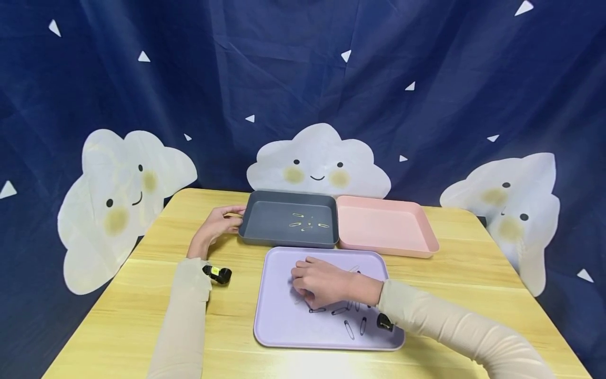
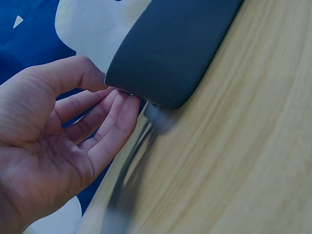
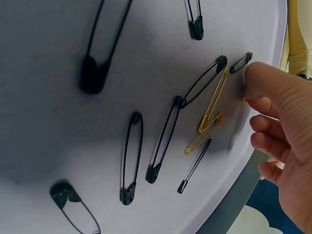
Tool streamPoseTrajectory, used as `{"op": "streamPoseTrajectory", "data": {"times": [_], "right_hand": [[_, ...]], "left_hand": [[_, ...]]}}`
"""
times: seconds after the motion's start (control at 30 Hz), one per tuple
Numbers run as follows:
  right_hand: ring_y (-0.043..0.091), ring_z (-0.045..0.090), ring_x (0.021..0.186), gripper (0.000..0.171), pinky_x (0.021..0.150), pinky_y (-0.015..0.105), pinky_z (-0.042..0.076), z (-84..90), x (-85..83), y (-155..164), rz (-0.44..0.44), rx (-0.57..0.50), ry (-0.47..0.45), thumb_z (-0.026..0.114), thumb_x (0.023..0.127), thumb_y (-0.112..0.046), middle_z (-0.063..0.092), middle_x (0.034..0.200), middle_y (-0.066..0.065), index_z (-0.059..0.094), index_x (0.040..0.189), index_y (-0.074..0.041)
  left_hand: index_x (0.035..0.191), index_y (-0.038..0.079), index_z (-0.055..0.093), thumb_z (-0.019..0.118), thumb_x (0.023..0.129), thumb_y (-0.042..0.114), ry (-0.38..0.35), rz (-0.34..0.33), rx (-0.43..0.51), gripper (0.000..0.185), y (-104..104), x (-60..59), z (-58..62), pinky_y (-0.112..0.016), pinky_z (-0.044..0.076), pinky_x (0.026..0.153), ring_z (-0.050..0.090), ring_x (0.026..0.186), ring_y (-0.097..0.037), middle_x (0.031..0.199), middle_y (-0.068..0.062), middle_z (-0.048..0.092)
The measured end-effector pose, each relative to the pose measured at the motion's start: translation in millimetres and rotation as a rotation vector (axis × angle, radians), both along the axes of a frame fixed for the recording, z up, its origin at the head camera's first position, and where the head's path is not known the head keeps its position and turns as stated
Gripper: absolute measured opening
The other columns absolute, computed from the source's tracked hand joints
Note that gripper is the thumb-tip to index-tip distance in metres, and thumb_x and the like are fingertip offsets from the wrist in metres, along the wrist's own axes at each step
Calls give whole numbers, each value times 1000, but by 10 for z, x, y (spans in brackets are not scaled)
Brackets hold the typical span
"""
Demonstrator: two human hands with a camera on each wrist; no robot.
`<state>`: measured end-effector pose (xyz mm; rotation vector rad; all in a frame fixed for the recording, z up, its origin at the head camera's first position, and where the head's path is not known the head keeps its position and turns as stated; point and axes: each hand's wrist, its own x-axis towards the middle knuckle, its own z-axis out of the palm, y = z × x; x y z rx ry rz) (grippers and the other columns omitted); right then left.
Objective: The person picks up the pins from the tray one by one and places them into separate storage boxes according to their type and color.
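Left hand [image 2: 53,141] – fingers loose, touching grey tray [image 2: 170,48] | right hand [image 3: 285,126] pinches gold pin [image 3: 261,116] – wrist view only.

In the head view the right hand [image 1: 322,281] covers part of the lilac tray [image 1: 284,326], hiding the pins beneath it. The gold pins [image 1: 303,223] in the grey tray [image 1: 251,234] are too small to count reliably. The right-wrist view cuts off several black safety pins [image 3: 100,48] at its edges. The left-wrist view shows only one corner of the grey tray; the table edge [image 2: 131,161] is blurred.
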<state>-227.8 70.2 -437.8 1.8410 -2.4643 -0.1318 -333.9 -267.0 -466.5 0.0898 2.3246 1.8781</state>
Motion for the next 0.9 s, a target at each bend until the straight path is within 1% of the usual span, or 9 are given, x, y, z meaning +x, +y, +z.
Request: {"op": "streamPoseTrajectory", "data": {"times": [0.2,0.43,0.57,0.73,0.9], "right_hand": [[9,47,88,19,77,23,37,-9,-12,0,8,-5,31,79,74,-23,52,86,-12,60,73,-25],[9,47,88,20,77,23,36,-28,-4,5,11,5,54,78,73,-24,51,87,-12,58,73,-26],[9,48,88,19,77,24,38,-15,-4,-4,23,-9,77,78,73,-24,52,86,-12,59,73,-26],[9,48,88,19,78,24,39,3,-16,-7,34,-17,96,78,73,-25,52,85,-12,59,72,-26],[9,49,87,18,77,25,38,53,-51,9,30,-34,115,77,72,-23,52,85,-11,59,72,-25]], "left_hand": [[147,-5,49,58,94,-3,7,8,-2,53,7,-14,-6,-27,61,79,67,98,-16,141,-32,52],[148,-6,48,58,94,-3,2,-3,3,54,9,-12,-4,-27,61,79,68,101,-17,145,-32,52],[147,-5,49,58,94,-2,1,8,-5,53,2,-6,10,-25,60,77,67,99,-16,144,-31,53],[148,-5,47,57,95,-1,-3,0,-14,54,-4,-3,1,-25,60,78,67,100,-16,146,-31,51],[148,-5,47,57,95,-2,-9,0,-2,54,-5,-7,-7,-26,60,78,68,101,-17,146,-31,50]]}}
